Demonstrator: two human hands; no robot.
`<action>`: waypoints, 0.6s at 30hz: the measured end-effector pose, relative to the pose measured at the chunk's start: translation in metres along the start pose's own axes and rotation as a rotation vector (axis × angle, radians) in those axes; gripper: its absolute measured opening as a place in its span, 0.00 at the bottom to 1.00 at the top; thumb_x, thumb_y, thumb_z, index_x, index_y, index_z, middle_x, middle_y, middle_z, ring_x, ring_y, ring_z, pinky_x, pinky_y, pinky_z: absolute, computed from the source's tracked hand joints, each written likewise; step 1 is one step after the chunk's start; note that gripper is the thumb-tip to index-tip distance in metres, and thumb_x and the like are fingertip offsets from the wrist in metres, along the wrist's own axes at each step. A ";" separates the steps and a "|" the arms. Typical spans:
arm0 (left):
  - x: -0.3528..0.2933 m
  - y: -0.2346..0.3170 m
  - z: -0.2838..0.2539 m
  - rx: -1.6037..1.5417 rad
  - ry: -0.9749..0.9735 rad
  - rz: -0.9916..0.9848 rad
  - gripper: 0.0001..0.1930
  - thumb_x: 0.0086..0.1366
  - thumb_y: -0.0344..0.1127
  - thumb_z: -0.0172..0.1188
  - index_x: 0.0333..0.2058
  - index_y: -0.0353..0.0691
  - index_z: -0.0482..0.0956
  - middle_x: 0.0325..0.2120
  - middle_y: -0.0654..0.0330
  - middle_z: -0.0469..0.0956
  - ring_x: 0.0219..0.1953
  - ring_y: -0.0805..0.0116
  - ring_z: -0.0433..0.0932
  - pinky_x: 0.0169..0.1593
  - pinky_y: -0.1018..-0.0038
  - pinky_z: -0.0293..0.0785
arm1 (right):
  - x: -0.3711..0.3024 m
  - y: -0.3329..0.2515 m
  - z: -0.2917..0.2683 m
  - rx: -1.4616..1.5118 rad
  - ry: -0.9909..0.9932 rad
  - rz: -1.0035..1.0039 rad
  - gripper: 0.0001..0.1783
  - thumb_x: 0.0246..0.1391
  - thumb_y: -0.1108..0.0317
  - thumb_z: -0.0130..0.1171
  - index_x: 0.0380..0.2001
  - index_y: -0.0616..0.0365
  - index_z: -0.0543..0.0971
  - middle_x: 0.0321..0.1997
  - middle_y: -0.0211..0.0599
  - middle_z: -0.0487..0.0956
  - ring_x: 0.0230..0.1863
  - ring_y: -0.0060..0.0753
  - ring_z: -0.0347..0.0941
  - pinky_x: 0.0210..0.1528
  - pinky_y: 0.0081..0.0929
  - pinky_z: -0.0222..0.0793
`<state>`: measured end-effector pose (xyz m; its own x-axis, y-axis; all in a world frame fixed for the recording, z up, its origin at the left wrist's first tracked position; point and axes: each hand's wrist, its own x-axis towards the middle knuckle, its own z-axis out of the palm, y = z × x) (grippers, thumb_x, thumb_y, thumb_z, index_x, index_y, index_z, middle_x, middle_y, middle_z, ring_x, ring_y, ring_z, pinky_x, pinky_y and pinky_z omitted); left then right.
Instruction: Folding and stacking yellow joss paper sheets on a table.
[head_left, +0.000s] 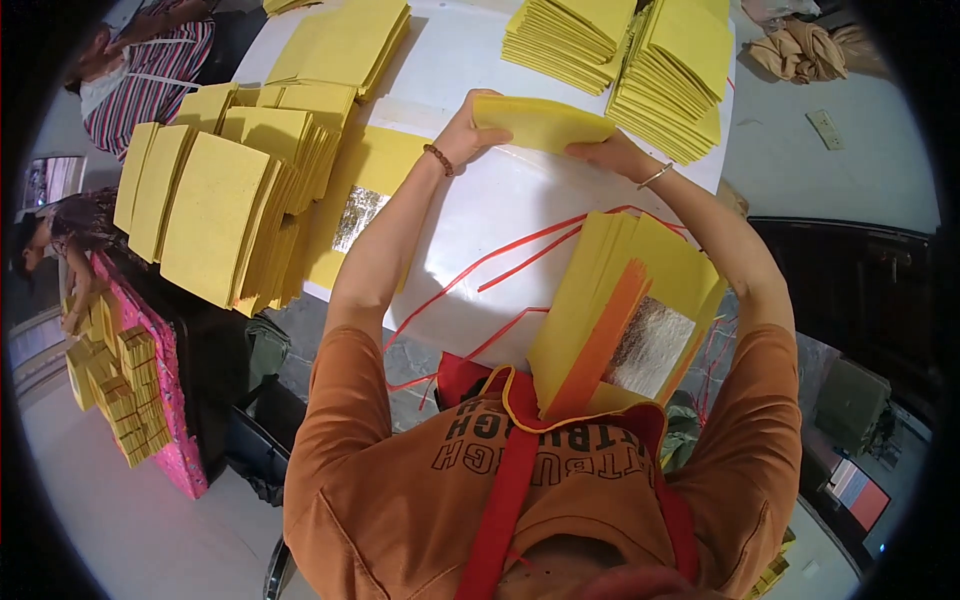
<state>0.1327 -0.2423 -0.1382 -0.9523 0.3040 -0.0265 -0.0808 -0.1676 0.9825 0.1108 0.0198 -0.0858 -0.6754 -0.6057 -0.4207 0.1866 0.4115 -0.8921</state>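
Observation:
A slightly bowed piece of yellow paper [545, 125], one sheet or a thin stack, I cannot tell, spans my two hands above the white table [470, 235]. My left hand [468, 135] grips its left end, thumb on the near side. Its right end is pinched in my right hand [615, 155]. Close to my body, a fanned stack of yellow paper [575, 285] lies with a silver foil square [650, 345] and an orange strip [600, 340] on top. Red strings [525, 240] trail across the table. Beside my left forearm, yellow paper [325, 255] bears another foil patch [358, 215].
Piles of yellow paper [210, 220] crowd the table's left side; more stacks [675, 75] stand at the far right. At left, a person [75, 235] handles yellow bundles [125, 400] on a pink-covered table [185, 450]. Another person in stripes [150, 85] is farther back. A black bin [265, 430] stands below.

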 end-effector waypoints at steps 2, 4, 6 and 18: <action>0.001 0.000 -0.001 -0.019 0.019 0.026 0.27 0.50 0.24 0.63 0.48 0.32 0.60 0.42 0.55 0.70 0.45 0.68 0.70 0.49 0.75 0.68 | 0.001 -0.009 0.003 -0.030 0.005 0.068 0.25 0.49 0.63 0.60 0.51 0.58 0.69 0.43 0.31 0.74 0.41 0.23 0.69 0.45 0.24 0.67; -0.001 0.018 0.003 0.057 0.195 -0.119 0.25 0.52 0.29 0.64 0.47 0.30 0.62 0.41 0.54 0.72 0.42 0.67 0.73 0.46 0.75 0.71 | 0.002 -0.017 0.011 0.175 0.023 0.087 0.24 0.53 0.61 0.57 0.51 0.60 0.68 0.45 0.34 0.73 0.43 0.26 0.71 0.45 0.26 0.69; 0.010 0.004 -0.005 0.089 0.235 -0.067 0.25 0.52 0.33 0.64 0.45 0.29 0.64 0.37 0.53 0.75 0.38 0.67 0.75 0.43 0.76 0.72 | 0.008 -0.017 0.010 0.261 0.016 0.140 0.28 0.53 0.61 0.57 0.55 0.60 0.64 0.45 0.35 0.73 0.42 0.26 0.71 0.44 0.28 0.69; 0.031 0.027 0.002 1.058 0.334 -0.274 0.29 0.48 0.46 0.66 0.45 0.37 0.67 0.35 0.47 0.77 0.40 0.49 0.76 0.41 0.63 0.73 | 0.027 0.000 0.021 0.038 0.224 0.210 0.49 0.42 0.71 0.65 0.63 0.51 0.47 0.33 0.34 0.72 0.28 0.24 0.70 0.28 0.22 0.73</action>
<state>0.1012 -0.2353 -0.1120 -0.9844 -0.0825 -0.1556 -0.1601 0.7879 0.5946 0.1079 -0.0112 -0.1002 -0.7588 -0.3429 -0.5538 0.3630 0.4833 -0.7966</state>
